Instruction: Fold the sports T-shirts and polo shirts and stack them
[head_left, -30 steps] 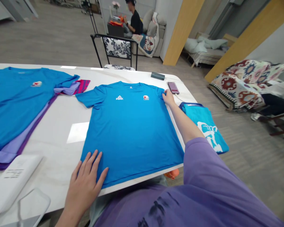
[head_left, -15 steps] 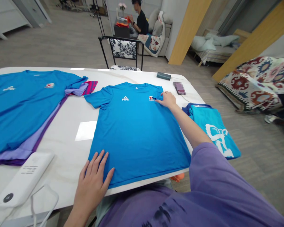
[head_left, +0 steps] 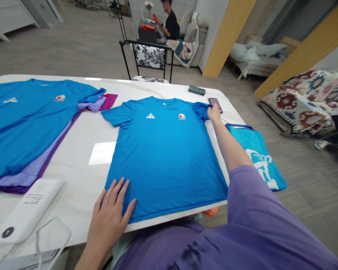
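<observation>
A blue T-shirt lies spread out face up on the white table, its collar towards the far side and its hem along the near edge. White and red chest prints show on it. My left hand rests flat on its lower left corner, fingers spread. At the upper right, my right hand is closed on the end of the shirt's sleeve, which is stretched out to the side. The fingertips there are partly hidden.
More shirts lie layered on the left of the table. A white device with a cable sits near left. Folded turquoise clothing, a phone and a dark box are on the right. Beyond stand a chair and a seated person.
My right hand has moved outward to the right, drawing the shirt's sleeve out from over the chest, so the red print now shows fully. My left hand has stayed in place.
</observation>
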`<state>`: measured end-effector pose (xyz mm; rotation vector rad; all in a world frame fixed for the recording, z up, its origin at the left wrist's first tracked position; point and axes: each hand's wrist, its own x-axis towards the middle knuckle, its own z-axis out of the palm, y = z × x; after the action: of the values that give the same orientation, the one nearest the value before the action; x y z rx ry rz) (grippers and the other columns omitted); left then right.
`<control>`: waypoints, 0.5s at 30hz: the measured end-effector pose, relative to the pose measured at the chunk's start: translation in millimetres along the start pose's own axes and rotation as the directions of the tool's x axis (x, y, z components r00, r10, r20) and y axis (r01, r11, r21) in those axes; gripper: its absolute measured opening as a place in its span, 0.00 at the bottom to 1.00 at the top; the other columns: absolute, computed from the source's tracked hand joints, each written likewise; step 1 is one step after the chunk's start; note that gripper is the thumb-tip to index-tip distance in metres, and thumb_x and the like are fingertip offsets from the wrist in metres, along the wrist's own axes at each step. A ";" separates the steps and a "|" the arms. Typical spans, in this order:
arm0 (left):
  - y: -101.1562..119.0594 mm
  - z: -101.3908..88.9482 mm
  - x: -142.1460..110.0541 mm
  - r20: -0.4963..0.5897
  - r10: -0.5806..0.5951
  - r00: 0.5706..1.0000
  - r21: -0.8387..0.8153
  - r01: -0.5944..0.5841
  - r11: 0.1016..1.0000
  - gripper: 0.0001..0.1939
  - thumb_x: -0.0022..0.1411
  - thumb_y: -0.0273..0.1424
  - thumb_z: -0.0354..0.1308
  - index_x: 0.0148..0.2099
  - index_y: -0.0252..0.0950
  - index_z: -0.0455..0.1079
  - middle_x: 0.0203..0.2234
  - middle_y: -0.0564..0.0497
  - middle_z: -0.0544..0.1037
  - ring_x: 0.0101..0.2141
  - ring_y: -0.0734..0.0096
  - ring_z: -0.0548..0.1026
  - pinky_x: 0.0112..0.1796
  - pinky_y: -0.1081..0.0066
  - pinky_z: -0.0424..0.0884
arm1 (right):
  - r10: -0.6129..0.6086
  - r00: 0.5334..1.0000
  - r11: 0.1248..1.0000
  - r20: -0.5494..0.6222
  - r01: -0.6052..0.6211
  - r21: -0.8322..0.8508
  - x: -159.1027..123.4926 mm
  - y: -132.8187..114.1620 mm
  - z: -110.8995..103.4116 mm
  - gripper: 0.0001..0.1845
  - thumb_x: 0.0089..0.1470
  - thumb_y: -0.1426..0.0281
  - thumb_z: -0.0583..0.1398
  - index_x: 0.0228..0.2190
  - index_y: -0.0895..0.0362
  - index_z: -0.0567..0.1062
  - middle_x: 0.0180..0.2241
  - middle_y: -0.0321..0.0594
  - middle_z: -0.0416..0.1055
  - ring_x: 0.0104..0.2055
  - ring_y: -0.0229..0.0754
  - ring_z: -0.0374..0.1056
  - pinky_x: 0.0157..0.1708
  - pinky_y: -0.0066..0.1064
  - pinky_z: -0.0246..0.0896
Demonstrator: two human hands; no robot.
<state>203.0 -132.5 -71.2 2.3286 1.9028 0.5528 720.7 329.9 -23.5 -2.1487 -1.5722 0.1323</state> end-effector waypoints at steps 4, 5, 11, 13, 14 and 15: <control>1.0 -0.3 -0.2 0.008 -0.012 1.000 -0.018 0.012 1.000 0.40 0.84 0.46 0.52 0.89 0.48 0.46 0.84 0.45 0.58 0.82 0.40 0.55 0.80 0.37 0.50 | 0.032 0.980 0.996 -0.195 -0.048 -0.079 6.6 24.9 -14.2 0.33 0.75 0.66 0.45 0.73 0.66 0.65 0.72 0.70 0.66 0.74 0.65 0.66 0.72 0.63 0.65; 1.2 -0.3 -0.2 0.011 -0.013 1.000 -0.020 0.013 1.000 0.40 0.84 0.46 0.51 0.89 0.48 0.46 0.84 0.45 0.57 0.83 0.41 0.54 0.80 0.36 0.49 | -0.067 0.982 0.993 -0.177 0.049 -0.103 2.8 25.6 -12.5 0.34 0.75 0.65 0.46 0.74 0.65 0.65 0.74 0.69 0.64 0.76 0.64 0.64 0.74 0.62 0.62; 0.7 -0.6 -0.4 0.014 0.000 1.000 -0.005 0.000 1.000 0.40 0.84 0.46 0.51 0.89 0.47 0.44 0.84 0.44 0.57 0.83 0.41 0.54 0.80 0.35 0.49 | -0.330 0.878 0.924 0.346 0.376 -0.073 -21.5 24.1 11.3 0.43 0.77 0.48 0.49 0.78 0.62 0.66 0.81 0.58 0.58 0.83 0.59 0.55 0.83 0.53 0.50; -0.3 -1.2 -1.3 0.012 0.011 1.000 0.008 -0.012 1.000 0.40 0.84 0.45 0.53 0.89 0.47 0.45 0.84 0.44 0.58 0.82 0.41 0.55 0.80 0.37 0.50 | -0.276 0.875 0.932 0.399 0.344 -0.111 -22.0 27.1 13.1 0.44 0.77 0.47 0.50 0.78 0.62 0.66 0.82 0.58 0.54 0.85 0.61 0.51 0.84 0.55 0.47; -0.7 -1.5 -1.8 0.014 0.015 1.000 0.016 -0.015 1.000 0.41 0.84 0.45 0.54 0.89 0.47 0.45 0.83 0.44 0.59 0.82 0.42 0.56 0.80 0.38 0.51 | -0.261 0.880 0.933 0.396 0.336 -0.132 -21.5 26.4 13.5 0.44 0.77 0.47 0.50 0.78 0.62 0.66 0.82 0.59 0.53 0.85 0.62 0.50 0.84 0.57 0.45; -0.9 -1.9 -2.1 0.016 0.015 1.000 0.023 -0.016 1.000 0.41 0.83 0.45 0.55 0.89 0.47 0.45 0.83 0.45 0.59 0.82 0.42 0.56 0.80 0.39 0.52 | -0.262 0.889 0.930 0.376 0.337 -0.149 -21.4 22.6 14.2 0.43 0.77 0.47 0.50 0.78 0.63 0.66 0.82 0.59 0.53 0.85 0.63 0.50 0.84 0.60 0.44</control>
<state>201.2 -134.6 -70.1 2.3565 1.8956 0.5146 728.3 309.4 -49.8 -2.0832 -2.1982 0.2691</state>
